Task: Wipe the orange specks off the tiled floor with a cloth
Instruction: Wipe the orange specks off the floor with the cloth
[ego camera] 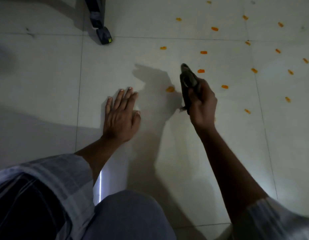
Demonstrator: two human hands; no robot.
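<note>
Head view: right hand clamps a bunched dark cloth raised just beside the nearest orange speck, left hand lies flat with fingers spread on the tiled floor, many specks remain up and right so wiping looks barely begun, open tile all round, dark furniture leg well clear at far left.

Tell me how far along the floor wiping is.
Done: no cleaned patch is evident. In hand: the right hand grips a bunched dark cloth lifted beside the nearest speck; the left hand rests flat on the floor. Left: many orange specks remain ahead and right.
</note>
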